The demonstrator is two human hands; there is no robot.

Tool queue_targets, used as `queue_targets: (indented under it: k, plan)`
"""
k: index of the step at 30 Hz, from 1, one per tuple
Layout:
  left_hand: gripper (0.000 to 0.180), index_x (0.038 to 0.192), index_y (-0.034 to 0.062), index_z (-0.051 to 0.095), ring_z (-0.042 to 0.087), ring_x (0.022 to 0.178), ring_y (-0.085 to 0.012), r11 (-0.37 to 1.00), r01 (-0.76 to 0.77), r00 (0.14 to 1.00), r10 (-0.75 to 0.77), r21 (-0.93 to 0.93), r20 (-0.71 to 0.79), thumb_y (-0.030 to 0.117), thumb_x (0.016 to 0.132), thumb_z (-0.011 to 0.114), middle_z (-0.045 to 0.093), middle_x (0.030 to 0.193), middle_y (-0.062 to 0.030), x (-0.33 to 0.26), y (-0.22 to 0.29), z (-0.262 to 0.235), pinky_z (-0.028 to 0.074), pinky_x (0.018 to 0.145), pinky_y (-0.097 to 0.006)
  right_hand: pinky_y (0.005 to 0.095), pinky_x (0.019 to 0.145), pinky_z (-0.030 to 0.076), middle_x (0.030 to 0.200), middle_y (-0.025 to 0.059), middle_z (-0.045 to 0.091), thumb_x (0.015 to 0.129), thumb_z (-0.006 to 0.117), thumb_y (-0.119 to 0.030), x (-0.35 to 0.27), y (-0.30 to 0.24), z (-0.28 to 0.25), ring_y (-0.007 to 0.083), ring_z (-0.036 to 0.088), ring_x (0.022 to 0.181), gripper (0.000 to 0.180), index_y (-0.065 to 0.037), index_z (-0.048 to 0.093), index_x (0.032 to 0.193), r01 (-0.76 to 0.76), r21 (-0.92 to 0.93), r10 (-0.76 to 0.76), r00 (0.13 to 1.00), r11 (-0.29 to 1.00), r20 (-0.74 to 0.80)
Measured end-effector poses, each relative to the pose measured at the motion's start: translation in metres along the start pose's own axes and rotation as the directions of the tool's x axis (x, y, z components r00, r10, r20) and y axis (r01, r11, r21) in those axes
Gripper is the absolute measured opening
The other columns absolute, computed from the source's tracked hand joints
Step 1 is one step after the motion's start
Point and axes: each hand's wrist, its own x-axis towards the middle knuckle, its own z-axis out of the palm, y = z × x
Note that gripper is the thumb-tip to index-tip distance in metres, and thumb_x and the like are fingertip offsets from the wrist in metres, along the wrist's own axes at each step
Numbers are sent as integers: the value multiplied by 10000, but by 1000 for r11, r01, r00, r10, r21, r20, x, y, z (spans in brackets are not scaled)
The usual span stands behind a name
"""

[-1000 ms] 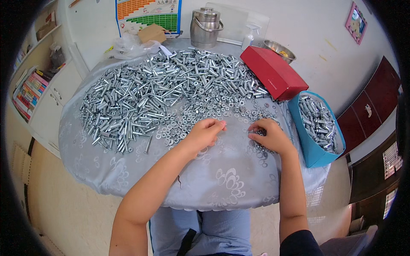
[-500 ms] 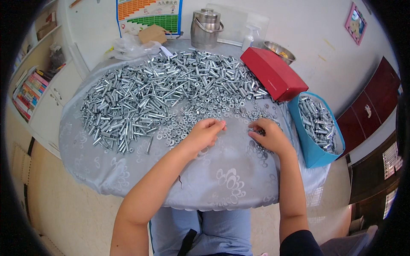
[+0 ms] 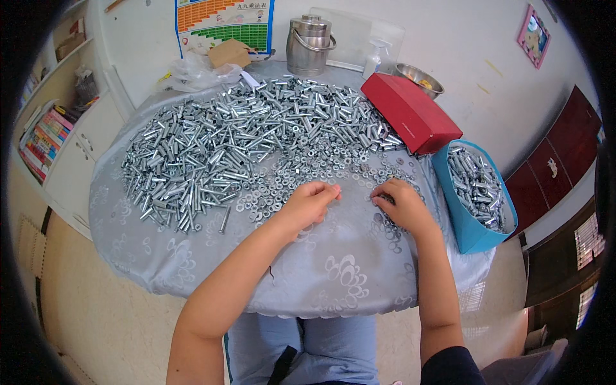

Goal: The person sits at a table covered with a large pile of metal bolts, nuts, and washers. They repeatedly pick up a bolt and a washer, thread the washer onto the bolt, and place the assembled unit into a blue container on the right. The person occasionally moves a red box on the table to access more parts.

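Note:
My left hand [image 3: 310, 206] is closed in a pinch at the near edge of a pile of metal nuts and washers [image 3: 266, 192]; whatever lies between its fingertips is too small to name. To its right, my right hand [image 3: 403, 204] bends its fingers down over a small group of dark washers [image 3: 387, 222] on the tablecloth. Its fingertips are partly hidden, so I cannot see what they touch. Behind both hands spreads a broad heap of silvery bolts and metal sleeves [image 3: 218, 138]. One single bolt [image 3: 224, 219] lies at the heap's near edge.
At the right edge of the table stands a blue fabric bin [image 3: 475, 240] filled with metal fasteners. A red box [image 3: 410, 109] leans by the heap, near a steel bowl [image 3: 431, 82]. Toward the back are a steel pot [image 3: 309, 48], a spray bottle [image 3: 373, 61] and a plastic bag [image 3: 196, 74].
My right hand has shifted slightly left, its fingers curling further down over the washers. My left hand stays almost in place, still pinched.

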Motion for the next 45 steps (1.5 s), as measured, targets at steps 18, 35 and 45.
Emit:
queue_targets:
  k: [18, 35, 45]
  plan:
    - [236, 921, 31, 553, 327, 497, -34, 998, 8, 998, -12, 60, 63, 263, 890, 523, 391, 622, 54, 2, -6, 5, 272, 453, -195, 226, 753, 454, 910, 55, 591, 844, 556, -23, 9, -42, 39, 105, 567, 830, 168, 12, 554, 1009, -130, 843, 230, 973, 522, 8]
    - [244, 938, 32, 505, 332, 565, -48, 985, 64, 979, -31, -162, 199, 274, 916, 485, 419, 746, 28, 1, -7, 6, 314, 501, -193, 246, 728, 464, 906, 55, 592, 848, 571, -55, 8, -48, 31, 122, 577, 819, 156, 10, 556, 989, -181, 897, 231, 969, 404, 91]
    - [221, 910, 59, 525, 340, 579, -46, 994, 27, 984, -7, -108, 179, 273, 874, 566, 403, 713, 46, -3, -1, 8, 322, 523, -200, 221, 690, 447, 918, 33, 600, 848, 585, -103, 4, -36, 37, 81, 551, 778, 186, 13, 582, 994, -175, 827, 191, 978, 534, 84]
